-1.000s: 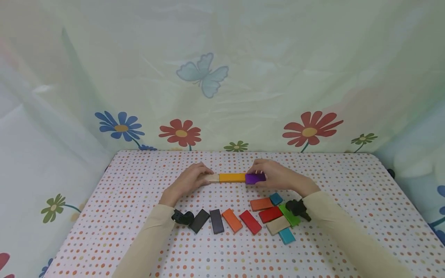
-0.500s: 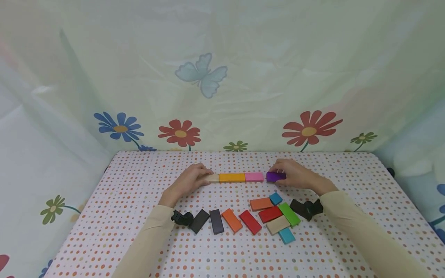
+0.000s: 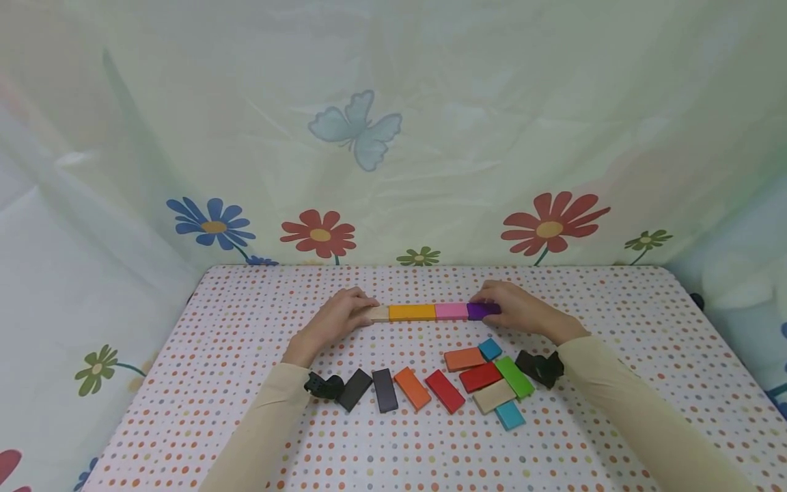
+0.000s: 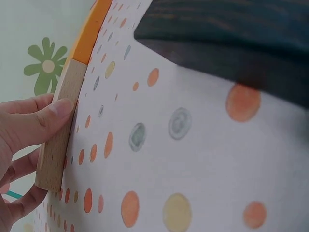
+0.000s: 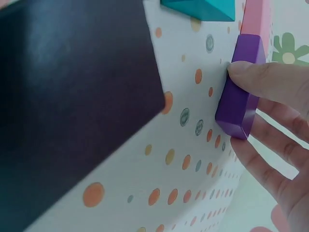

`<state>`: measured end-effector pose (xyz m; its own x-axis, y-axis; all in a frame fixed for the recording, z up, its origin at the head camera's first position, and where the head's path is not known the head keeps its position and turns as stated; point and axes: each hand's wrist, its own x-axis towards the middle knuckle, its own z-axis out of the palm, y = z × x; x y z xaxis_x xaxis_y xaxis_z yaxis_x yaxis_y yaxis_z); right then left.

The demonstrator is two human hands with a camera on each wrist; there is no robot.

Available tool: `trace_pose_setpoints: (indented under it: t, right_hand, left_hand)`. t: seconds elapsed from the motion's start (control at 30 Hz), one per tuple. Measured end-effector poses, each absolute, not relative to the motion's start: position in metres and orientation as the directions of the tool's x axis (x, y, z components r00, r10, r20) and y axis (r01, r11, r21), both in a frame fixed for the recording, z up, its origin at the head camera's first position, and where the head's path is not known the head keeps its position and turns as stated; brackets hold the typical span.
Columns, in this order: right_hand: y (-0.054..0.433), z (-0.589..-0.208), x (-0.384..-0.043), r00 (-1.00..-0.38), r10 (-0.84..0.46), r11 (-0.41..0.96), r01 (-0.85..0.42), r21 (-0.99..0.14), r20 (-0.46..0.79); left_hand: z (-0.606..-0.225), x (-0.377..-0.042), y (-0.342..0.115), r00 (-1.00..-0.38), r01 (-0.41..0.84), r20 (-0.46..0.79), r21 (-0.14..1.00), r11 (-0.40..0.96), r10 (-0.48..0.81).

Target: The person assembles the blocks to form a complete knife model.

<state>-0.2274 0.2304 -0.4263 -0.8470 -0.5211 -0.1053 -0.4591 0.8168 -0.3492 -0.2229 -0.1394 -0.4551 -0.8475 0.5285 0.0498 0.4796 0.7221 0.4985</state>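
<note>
A straight row of wooden blocks lies along the far part of the table. My left hand [image 3: 335,320] holds the plain wood block [image 4: 60,140] at its left end, thumb on the near side and fingers behind. A yellow-orange block [image 3: 412,312] adjoins that one, followed by a pink block [image 3: 451,311]. At the right end, my right hand [image 3: 522,313] grips a purple block [image 5: 241,96] between thumb and fingers. Its left end meets the pink block in the right wrist view. Fingers partly cover both end blocks in the head view.
Nearer the body lie loose blocks: a black one [image 3: 354,390], a dark grey one [image 3: 385,391], orange [image 3: 412,388], red [image 3: 445,391], green [image 3: 514,377] and blue [image 3: 509,415] ones, among several others. A dark block [image 5: 72,106] looms large under the right wrist. A patterned curtain [image 3: 467,137] stands behind the table.
The purple block, which hid the pink block's place, moved right with my right hand, leaving pink visible across a gap. Then it slid back left against the pink block. My left hand stayed put.
</note>
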Motion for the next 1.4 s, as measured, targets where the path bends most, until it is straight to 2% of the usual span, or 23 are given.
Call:
trace_pose_setpoints:
  t: [0.87,1.4]
  right_hand:
    - [0.2213,-0.4269,-0.2251,-0.832,-0.544,0.805,-0.478,-0.352,-0.114]
    - [0.2205,-0.4297,-0.2211,-0.85,-0.516,0.821,-0.457,-0.341,-0.104]
  left_hand:
    - [-0.4564,-0.2195,-0.1444,-0.846,0.506,0.08,0.433,0.746,0.528]
    - [-0.4603,-0.2206,-0.1461,-0.852,0.496,0.089,0.449,0.743,0.515]
